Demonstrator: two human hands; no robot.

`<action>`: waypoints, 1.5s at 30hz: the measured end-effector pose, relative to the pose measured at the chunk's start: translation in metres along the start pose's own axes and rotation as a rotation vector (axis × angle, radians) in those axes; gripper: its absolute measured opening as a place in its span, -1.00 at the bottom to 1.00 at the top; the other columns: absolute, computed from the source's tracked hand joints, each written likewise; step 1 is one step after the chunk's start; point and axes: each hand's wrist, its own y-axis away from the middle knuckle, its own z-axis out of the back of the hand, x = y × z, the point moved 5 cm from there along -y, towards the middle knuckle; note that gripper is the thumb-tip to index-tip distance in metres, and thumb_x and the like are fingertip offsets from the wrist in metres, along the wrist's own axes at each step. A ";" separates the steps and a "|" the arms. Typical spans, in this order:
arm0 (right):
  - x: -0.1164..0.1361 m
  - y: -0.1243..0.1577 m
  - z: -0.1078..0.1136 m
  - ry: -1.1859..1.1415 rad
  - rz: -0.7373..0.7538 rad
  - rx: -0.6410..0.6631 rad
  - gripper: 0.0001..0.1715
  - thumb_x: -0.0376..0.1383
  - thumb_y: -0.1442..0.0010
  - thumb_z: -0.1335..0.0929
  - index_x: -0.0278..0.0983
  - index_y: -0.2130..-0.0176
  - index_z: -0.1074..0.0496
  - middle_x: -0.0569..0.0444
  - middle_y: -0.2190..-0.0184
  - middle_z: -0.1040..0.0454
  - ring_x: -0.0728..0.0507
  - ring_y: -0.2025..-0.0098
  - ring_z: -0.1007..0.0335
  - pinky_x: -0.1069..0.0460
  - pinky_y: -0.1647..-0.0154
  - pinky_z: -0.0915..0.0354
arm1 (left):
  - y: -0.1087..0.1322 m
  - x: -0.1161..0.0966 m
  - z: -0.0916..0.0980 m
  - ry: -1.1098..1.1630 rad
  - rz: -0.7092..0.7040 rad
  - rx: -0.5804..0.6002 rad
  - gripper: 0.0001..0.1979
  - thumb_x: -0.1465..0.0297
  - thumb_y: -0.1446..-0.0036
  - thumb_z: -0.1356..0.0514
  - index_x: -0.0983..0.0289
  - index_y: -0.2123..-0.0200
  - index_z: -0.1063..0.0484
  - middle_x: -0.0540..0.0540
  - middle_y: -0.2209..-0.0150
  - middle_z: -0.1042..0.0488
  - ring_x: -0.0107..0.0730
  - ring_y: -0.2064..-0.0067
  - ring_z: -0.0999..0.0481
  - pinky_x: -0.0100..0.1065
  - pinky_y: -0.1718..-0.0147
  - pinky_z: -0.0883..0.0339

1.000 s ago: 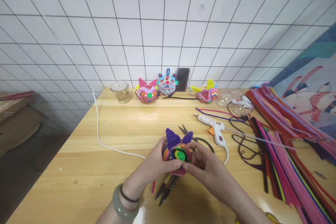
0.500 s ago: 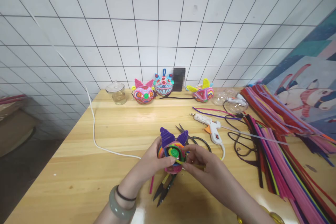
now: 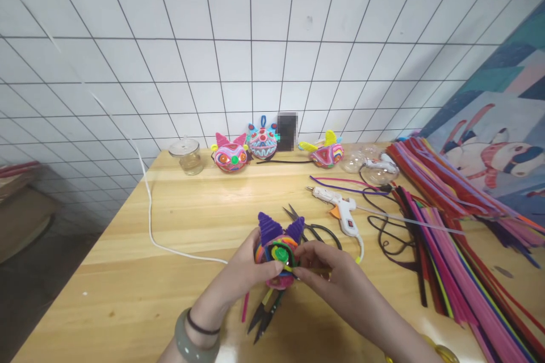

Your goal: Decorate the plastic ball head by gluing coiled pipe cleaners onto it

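Both my hands hold a small ball-shaped figure (image 3: 277, 249) made of coloured pipe cleaners, with two purple ears and a green and yellow spiral on its face. My left hand (image 3: 243, 271) is wrapped round its left side, thumb on the front. My right hand (image 3: 327, 272) pinches a yellow pipe cleaner end against the figure's right side. The figure hovers just above the wooden table (image 3: 170, 249). Black thread snips (image 3: 264, 313) lie on the table right under my hands.
Scissors (image 3: 315, 229) and a white glue gun (image 3: 340, 207) lie behind my hands. A big pile of pipe cleaners (image 3: 451, 238) fills the right. Three finished figures (image 3: 231, 156), a glass jar (image 3: 186, 154) and clear half-spheres (image 3: 361, 161) stand by the tiled wall. A white cord (image 3: 157, 238) runs along the left.
My hands and the figure stay together; the right fingers have shifted a little on the yellow strand. My head has turned slightly, so everything has drifted left and a little down in view.
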 end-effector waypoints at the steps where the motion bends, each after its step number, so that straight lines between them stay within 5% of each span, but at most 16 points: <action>1: 0.001 0.000 0.000 0.003 -0.002 0.011 -0.90 -0.30 -0.13 -0.35 -0.22 0.27 -0.45 0.14 0.46 -0.45 -0.08 0.40 -0.38 0.07 0.38 -0.30 | 0.000 0.000 0.001 -0.010 -0.006 -0.006 -0.41 0.36 0.13 -0.39 0.29 0.00 -0.32 0.20 0.05 -0.49 -0.09 0.01 -0.45 -0.20 0.05 -0.30; 5: -0.003 0.004 0.008 0.054 -0.022 0.023 -0.86 -0.30 -0.17 -0.32 -0.20 0.24 -0.46 0.09 0.40 -0.52 -0.12 0.35 -0.45 0.04 0.35 -0.35 | -0.002 -0.002 0.008 -0.048 -0.017 -0.050 -0.39 0.33 0.14 -0.40 0.28 0.00 -0.30 0.19 0.08 -0.50 -0.11 0.07 -0.49 -0.20 0.08 -0.33; 9: -0.003 0.013 0.036 0.225 0.166 -0.272 -0.84 -0.27 -0.15 -0.35 -0.17 0.20 -0.45 -0.02 0.20 -0.53 -0.22 0.13 -0.46 -0.05 0.14 -0.36 | -0.002 -0.006 0.017 -0.044 -0.079 -0.170 -0.35 0.31 0.17 -0.41 0.26 -0.02 -0.28 0.22 0.04 -0.49 -0.05 0.02 -0.47 -0.15 0.02 -0.30; 12: -0.002 0.023 0.048 0.283 0.300 -0.406 -0.91 -0.27 -0.18 -0.34 -0.15 0.27 -0.46 0.01 0.32 -0.54 -0.19 0.22 -0.49 -0.01 0.23 -0.39 | -0.001 -0.006 0.022 0.000 -0.108 -0.285 -0.32 0.29 0.19 -0.42 0.24 -0.03 -0.28 0.22 0.04 -0.48 -0.02 0.02 -0.47 -0.10 0.04 -0.33; 15: -0.009 0.024 0.040 0.274 0.264 -0.304 -0.92 -0.26 -0.17 -0.36 -0.15 0.37 -0.47 0.10 0.50 -0.51 -0.11 0.44 -0.48 0.06 0.41 -0.39 | 0.000 -0.007 0.024 0.022 -0.147 -0.351 -0.34 0.27 0.16 -0.40 0.23 -0.02 -0.26 0.19 0.10 -0.50 -0.05 0.07 -0.50 -0.10 0.07 -0.36; 23: -0.036 0.020 0.016 0.179 0.101 -0.160 -0.86 -0.20 -0.12 -0.38 -0.18 0.38 -0.54 0.11 0.50 -0.58 -0.11 0.45 -0.51 0.09 0.42 -0.41 | 0.002 -0.008 0.030 0.051 -0.278 -0.471 -0.37 0.28 0.15 -0.39 0.20 -0.02 -0.27 0.14 0.02 -0.49 -0.09 -0.07 -0.43 -0.13 -0.10 -0.22; 30: -0.050 0.016 0.012 0.144 0.062 -0.124 -0.83 -0.33 -0.02 -0.35 -0.20 0.33 -0.54 0.10 0.44 -0.60 -0.12 0.38 -0.53 0.08 0.33 -0.41 | 0.002 -0.006 0.036 0.110 -0.346 -0.589 -0.43 0.29 0.19 -0.41 0.22 0.06 -0.37 0.16 0.08 -0.54 -0.05 -0.02 -0.47 -0.07 -0.07 -0.25; 40: -0.055 0.018 0.008 0.012 -0.159 -0.170 -0.85 -0.19 0.10 -0.40 -0.20 0.52 -0.55 0.13 0.60 -0.57 -0.12 0.52 -0.48 0.10 0.50 -0.33 | 0.002 -0.003 0.039 0.160 -0.354 -0.613 -0.39 0.28 0.21 -0.42 0.19 0.02 -0.38 0.14 0.08 -0.54 -0.11 0.00 -0.48 -0.10 -0.07 -0.26; 45: -0.058 0.016 0.005 0.057 -0.106 -0.163 -0.80 -0.21 0.04 -0.32 -0.22 0.46 -0.53 0.09 0.52 -0.58 -0.14 0.44 -0.49 0.06 0.40 -0.35 | 0.001 -0.003 0.038 0.173 -0.354 -0.599 -0.38 0.27 0.21 -0.42 0.17 0.01 -0.36 0.13 0.07 -0.53 -0.12 -0.02 -0.47 -0.09 -0.09 -0.25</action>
